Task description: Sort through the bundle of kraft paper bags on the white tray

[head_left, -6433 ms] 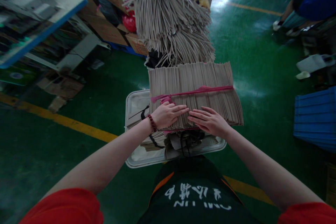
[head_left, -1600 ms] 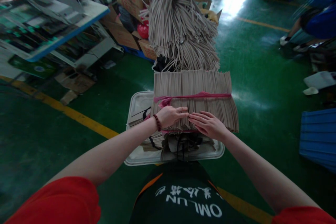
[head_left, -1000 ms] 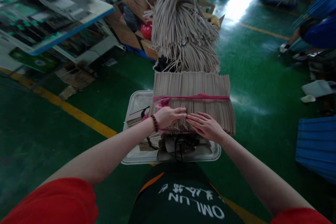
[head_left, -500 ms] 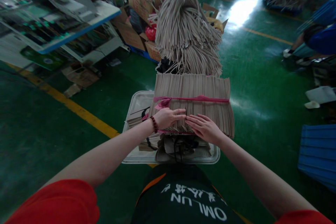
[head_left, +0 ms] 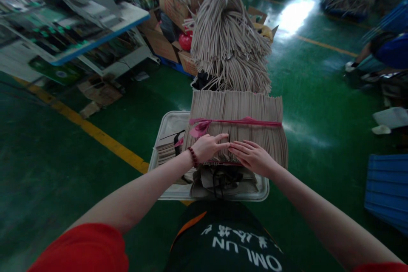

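A wide bundle of thin beige strips (head_left: 248,108), packed on edge and bound with a pink tie (head_left: 236,122), lies in front of me on a pale tray (head_left: 164,125). My left hand (head_left: 208,148) rests on the near part of the bundle, fingers stretched toward the middle; a bead bracelet circles that wrist. Flat on the same bundle, to the right, is my right hand (head_left: 251,156) with its fingers extended. The fingertips of both hands nearly meet. Beneath and beside the bundle are smaller stacks (head_left: 167,151) with black bands.
Beyond the bundle rises a big heap of beige cords (head_left: 228,38). Cardboard boxes (head_left: 174,4) and a sewing machine table (head_left: 105,29) stand at the back left. A blue crate (head_left: 387,191) sits at right. A seated person (head_left: 387,51) is partly visible at far right.
The whole view has shifted slightly, so things appear a little further right. Both hands stay on the bundle, and the left fingers look slightly more spread.
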### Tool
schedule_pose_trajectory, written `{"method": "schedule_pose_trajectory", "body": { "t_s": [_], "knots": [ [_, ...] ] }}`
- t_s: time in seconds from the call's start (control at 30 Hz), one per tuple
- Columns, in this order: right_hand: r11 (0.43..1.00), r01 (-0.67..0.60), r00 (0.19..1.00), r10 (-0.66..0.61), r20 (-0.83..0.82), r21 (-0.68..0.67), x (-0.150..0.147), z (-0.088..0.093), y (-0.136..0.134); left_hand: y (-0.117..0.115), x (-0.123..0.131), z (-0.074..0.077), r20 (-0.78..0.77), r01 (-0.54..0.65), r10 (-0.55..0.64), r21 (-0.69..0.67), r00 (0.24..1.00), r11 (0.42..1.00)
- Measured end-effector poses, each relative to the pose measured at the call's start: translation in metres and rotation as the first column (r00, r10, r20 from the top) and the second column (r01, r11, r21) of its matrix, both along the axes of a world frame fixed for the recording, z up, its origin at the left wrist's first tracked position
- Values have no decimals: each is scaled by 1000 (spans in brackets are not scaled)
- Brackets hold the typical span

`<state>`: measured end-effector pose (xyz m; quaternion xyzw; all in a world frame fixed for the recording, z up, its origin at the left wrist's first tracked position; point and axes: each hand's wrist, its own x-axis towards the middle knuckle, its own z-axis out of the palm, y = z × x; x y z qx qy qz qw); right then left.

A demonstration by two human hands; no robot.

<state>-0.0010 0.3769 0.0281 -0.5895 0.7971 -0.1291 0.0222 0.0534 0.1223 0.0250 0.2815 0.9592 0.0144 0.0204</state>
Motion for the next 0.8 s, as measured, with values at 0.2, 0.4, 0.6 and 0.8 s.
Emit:
{"method": "schedule_pose_trajectory", "body": {
  "t_s": [0.2, 0.4, 0.6, 0.8],
  "knots": [
    [996, 68, 996, -65, 60, -56, 1, 3, 2, -4, 3, 0, -4, 62, -62, 23, 998, 998],
    [998, 46, 999, -45, 10, -47, -4, 7, -9, -2, 3, -3, -34, 130, -130, 12, 991, 991],
    [998, 12, 1000, -12, -2, -62, -7, 3, -12, -1, 1, -3, -30, 122, -121, 32, 992, 992],
    [997, 34, 999, -33, 15, -70, -10, -2, -2, 3, 12, -5, -28, 30, -29, 30, 999, 999]
  ]
}}
